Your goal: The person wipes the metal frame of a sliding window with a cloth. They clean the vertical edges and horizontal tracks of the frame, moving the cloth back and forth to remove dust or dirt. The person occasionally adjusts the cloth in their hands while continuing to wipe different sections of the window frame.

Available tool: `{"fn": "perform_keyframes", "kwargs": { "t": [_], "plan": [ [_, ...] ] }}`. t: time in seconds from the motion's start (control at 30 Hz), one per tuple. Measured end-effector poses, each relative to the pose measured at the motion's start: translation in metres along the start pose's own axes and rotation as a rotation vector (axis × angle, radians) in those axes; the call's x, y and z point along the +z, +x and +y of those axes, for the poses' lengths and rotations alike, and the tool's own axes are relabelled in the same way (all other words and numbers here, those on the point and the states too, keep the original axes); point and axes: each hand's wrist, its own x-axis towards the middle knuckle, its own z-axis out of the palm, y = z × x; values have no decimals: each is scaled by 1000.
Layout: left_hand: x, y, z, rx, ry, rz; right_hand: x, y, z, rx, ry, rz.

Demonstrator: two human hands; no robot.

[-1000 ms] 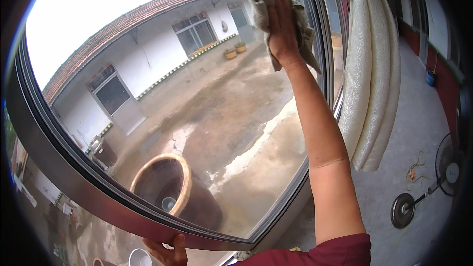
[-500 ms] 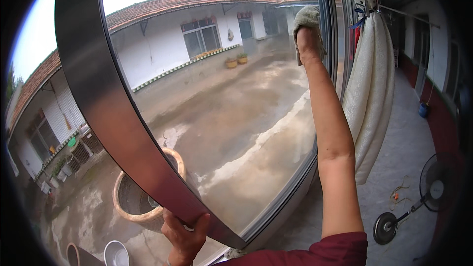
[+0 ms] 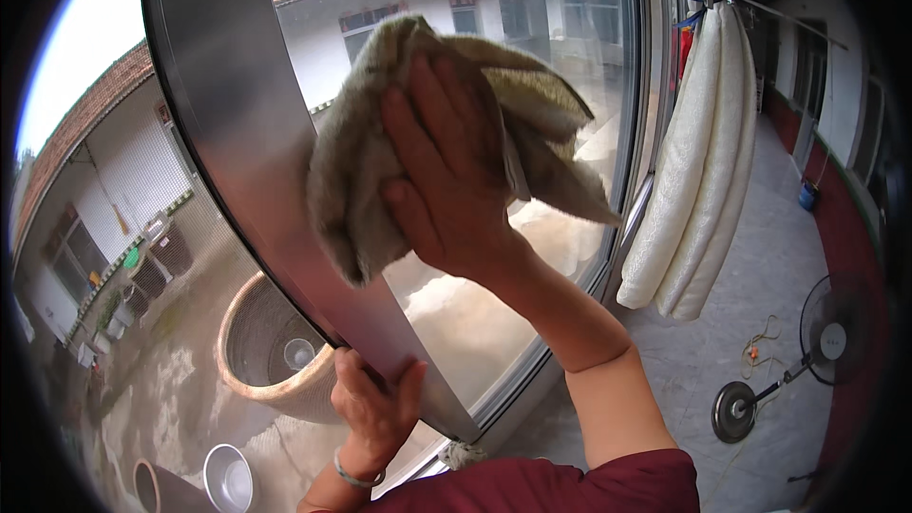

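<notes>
My right hand (image 3: 456, 180) presses a greenish-grey cloth (image 3: 353, 176) flat against the window, its fingers stretched over the folds. The cloth covers part of the glass pane (image 3: 579, 66) and overlaps the edge of the wide dark metal window frame (image 3: 223, 85). Loose corners of cloth hang out to the right of my hand. Lower down, my left hand (image 3: 372, 408) grips the bottom part of that frame, fingers at its left edge and thumb on its near face. A bracelet circles my left wrist.
A cream curtain (image 3: 689, 171), tied with a blue band, hangs just right of the window. A standing fan (image 3: 733, 411) is on the grey floor at the right. Outside are a large round clay pot (image 3: 228, 347), a metal basin (image 3: 229, 483) and a tiled-roof building.
My right hand has brought the cloth from the pane's upper right edge leftward and down to the frame. The view has shifted slightly; my left hand stays on the frame.
</notes>
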Motion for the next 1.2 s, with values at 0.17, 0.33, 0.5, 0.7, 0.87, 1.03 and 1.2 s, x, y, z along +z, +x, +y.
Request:
{"fn": "perform_keyframes", "kwargs": {
  "t": [0.17, 0.33, 0.5, 0.7, 0.87, 1.03, 1.2],
  "plan": [
    [3, 0, 2, -58, -110, -46, -21, -233, -97, 384, -18, -291],
    [3, -6, -12, -8, -112, -67, -15, -357, -152, 639, 24, -252],
    [-2, -4, -8, 2, -150, -17, -6, -254, -106, 399, -94, -187],
    [0, -9, -10, -30, -128, -33, -3, -90, -49, 107, -101, -152],
    [6, -17, -17, -77, -97, -35, 15, 63, -1, -32, -115, -17],
    [8, -16, -9, -57, -93, -4, 28, 261, 61, -114, 496, 43],
    [0, -17, -14, -47, -77, 20, 34, 397, 76, 26, 63, 132]
  ]
}}
